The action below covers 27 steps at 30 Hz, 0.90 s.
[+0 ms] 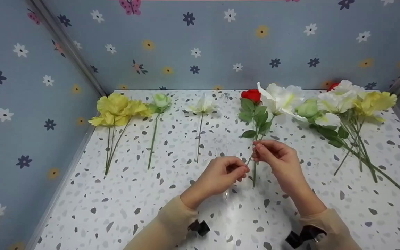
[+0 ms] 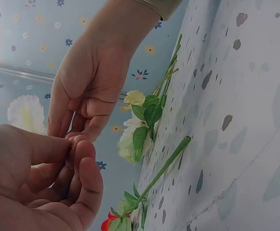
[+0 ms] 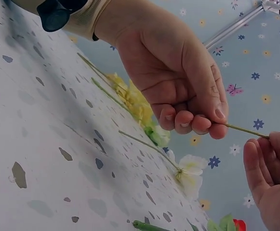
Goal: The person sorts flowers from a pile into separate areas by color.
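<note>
Both hands pinch the thin stem [image 3: 247, 130] of a white artificial flower [image 1: 283, 99]. My left hand [image 1: 222, 175] grips the stem's lower end between thumb and fingertips. A short way up the same stem, my right hand [image 1: 283, 163] pinches it too, with the bloom beyond it. Below the hands, a red rose [image 1: 251, 95] lies on the table, its thick green stem [image 2: 166, 163] running beneath them. In the left wrist view the white bloom is partly hidden behind the hands.
To the left lie yellow flowers [image 1: 113, 107], a pale green rose [image 1: 161, 101] and another white flower [image 1: 202, 106], stems toward me. A mixed pile with white blooms [image 1: 340, 97] and a yellow flower [image 1: 373, 104] lies right. Patterned walls [image 1: 214, 45] enclose the speckled table [image 1: 134, 215].
</note>
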Tool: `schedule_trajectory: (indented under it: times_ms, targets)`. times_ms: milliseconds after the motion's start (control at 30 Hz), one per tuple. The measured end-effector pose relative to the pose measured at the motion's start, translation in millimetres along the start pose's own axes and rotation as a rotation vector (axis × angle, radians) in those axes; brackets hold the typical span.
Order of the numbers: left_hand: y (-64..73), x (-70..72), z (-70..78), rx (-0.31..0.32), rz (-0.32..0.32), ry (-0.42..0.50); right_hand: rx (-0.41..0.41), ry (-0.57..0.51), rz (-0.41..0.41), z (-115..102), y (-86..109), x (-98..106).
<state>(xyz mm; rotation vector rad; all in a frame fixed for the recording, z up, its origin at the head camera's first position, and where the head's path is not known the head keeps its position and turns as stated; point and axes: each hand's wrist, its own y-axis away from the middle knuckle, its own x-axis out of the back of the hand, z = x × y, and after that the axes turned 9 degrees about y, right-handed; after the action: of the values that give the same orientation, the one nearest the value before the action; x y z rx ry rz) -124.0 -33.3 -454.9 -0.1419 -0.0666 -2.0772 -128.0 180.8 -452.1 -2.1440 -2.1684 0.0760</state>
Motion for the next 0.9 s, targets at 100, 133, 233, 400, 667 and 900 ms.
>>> schedule_trajectory:
  times_ms: [100, 133, 233, 400, 667, 900]
  targets:
    - [-0.3, 1.1, -0.1, -0.009, -0.01, -0.002, -0.001, 0.011, -0.001, -1, -0.2, 1]
    - [-0.5, 1.5, -0.2, -0.012, -0.013, -0.003, -0.003, 0.022, -0.004, -1, -0.5, 3]
    - [-1.0, 4.2, 0.6, -0.029, -0.013, 0.008, -0.001, 0.084, -0.01, -3, -2.5, 9]
    - [-5.1, 19.0, 1.5, -0.065, 0.059, 0.036, -0.015, 0.229, 0.017, -6, -12.2, 37]
    - [-13.7, 66.3, -10.7, -0.096, 0.336, -0.101, -0.101, 0.766, 0.169, -1, -23.4, 125]
    - [-15.2, 105.9, -25.0, -0.044, 0.525, -0.264, -0.33, 1.04, 0.334, 2, -15.8, 199]
